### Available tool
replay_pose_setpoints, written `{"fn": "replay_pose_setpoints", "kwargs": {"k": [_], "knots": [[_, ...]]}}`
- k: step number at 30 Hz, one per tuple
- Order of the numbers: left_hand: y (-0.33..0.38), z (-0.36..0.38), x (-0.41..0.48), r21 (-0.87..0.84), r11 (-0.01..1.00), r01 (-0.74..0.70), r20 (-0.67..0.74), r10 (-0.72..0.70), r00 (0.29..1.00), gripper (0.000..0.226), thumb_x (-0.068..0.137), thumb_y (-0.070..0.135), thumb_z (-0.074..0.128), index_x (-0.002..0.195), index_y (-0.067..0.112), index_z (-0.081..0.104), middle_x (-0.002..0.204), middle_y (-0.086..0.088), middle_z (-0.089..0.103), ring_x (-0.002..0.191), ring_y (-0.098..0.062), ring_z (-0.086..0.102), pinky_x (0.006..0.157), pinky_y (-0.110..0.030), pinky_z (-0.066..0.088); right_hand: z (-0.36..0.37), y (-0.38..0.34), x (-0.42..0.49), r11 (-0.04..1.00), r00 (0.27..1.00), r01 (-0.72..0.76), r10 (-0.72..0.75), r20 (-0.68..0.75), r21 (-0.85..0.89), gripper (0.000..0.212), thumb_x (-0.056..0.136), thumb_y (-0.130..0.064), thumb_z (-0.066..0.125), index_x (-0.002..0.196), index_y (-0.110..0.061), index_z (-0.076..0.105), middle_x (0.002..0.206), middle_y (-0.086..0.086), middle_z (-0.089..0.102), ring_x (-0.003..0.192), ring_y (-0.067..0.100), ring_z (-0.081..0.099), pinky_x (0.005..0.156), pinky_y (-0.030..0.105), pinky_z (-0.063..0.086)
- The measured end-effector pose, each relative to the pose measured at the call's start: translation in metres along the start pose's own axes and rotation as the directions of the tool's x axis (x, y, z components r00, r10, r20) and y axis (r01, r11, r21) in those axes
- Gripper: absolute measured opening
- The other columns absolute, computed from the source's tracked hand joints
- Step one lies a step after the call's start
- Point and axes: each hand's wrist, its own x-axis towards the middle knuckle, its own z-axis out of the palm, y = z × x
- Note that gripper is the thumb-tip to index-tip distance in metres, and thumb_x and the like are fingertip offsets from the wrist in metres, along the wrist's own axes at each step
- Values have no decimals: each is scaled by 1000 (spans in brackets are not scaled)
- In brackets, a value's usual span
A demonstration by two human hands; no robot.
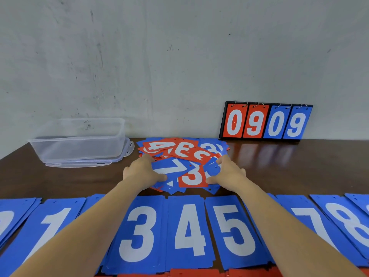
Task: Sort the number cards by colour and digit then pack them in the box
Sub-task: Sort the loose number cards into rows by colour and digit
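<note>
**Both hands on the loose pile**

We see the left hand (142,170) and right hand (227,172) cupping the mixed pile (179,150) of red and blue cards at mid-counter (289,166), fingers curled around its two sides (a blue 7 (171,166) and a red 3 (192,176) lie on top). Sorted blue stacks (189,230) line the near edge. The clear box (79,144) stands on its lid (79,163) near the far-left corner.

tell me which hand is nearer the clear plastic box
Left. The left hand grips the mixed card pile at its left edge, on the side toward the clear plastic box; the right hand grips the pile's right edge, farther away.
</note>
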Motion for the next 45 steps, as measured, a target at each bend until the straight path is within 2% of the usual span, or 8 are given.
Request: {"fn": "replay_pose_setpoints", "kwargs": {"k": [4,11,15,20,25,31,38,45], "knots": [[-2,-8,1,-157,987,-33,-96,18,995,48,89,24,67,133,15,52,130,-6,57,109,-21,56,81,-29,48,-10,3,3,968,982,-58,99,-161,245,52,88,-11,66,135,-15,44,136,4,50,118,21,52,81,29,46],[-11,-22,-9,-113,993,21,-197,-43,980,25,91,26,62,108,8,59,88,-7,62,74,-19,56,60,-28,43,-42,8,-4,964,913,-16,121,-389,264,9,92,-20,61,98,-13,63,100,4,66,86,19,60,62,29,47],[-12,-25,-19,-130,991,23,-262,-57,963,19,94,28,57,93,9,54,79,-6,58,74,-23,56,58,-30,41,-56,11,-17,964,861,68,74,-502,258,11,95,-22,57,99,-14,62,94,2,63,82,18,55,55,25,35],[-9,-37,-31,-469,881,-67,-327,-103,939,8,92,14,60,87,10,56,73,-6,55,73,-23,51,52,-27,36,-81,17,-33,930,820,157,64,-569,332,17,95,-30,57,95,-13,56,86,4,63,70,21,65,59,28,46],[-14,-39,-48,-836,547,46,-98,-230,968,34,89,0,60,122,7,61,112,-15,65,93,-29,65,78,-40,55,-107,29,-53,772,868,253,85,-489,583,14,90,-8,64,100,1,61,82,14,66,56,16,64,60,33,48],[-2,-34,-86,-889,447,100,-5,-227,974,13,91,-5,51,89,2,62,100,-20,66,91,-34,62,92,-48,52,-122,45,-78,639,916,247,91,-390,729,14,87,-7,67,77,-5,57,69,4,59,58,10,54,53,18,40],[25,-19,-140,-901,426,79,-29,-241,970,17,92,9,61,78,16,66,77,-5,65,68,-19,54,59,-26,41,-111,30,-115,478,983,168,-21,-180,862,10,88,-21,69,84,-14,63,80,-4,69,73,6,61,60,20,39],[49,-14,-180,-933,306,190,108,-265,958,10,91,9,57,94,7,66,88,-10,61,78,-20,50,66,-28,42,-76,-5,-141,500,964,153,-267,-17,852,10,88,-18,68,79,-14,68,74,-7,70,56,-4,62,55,13,44]]}}
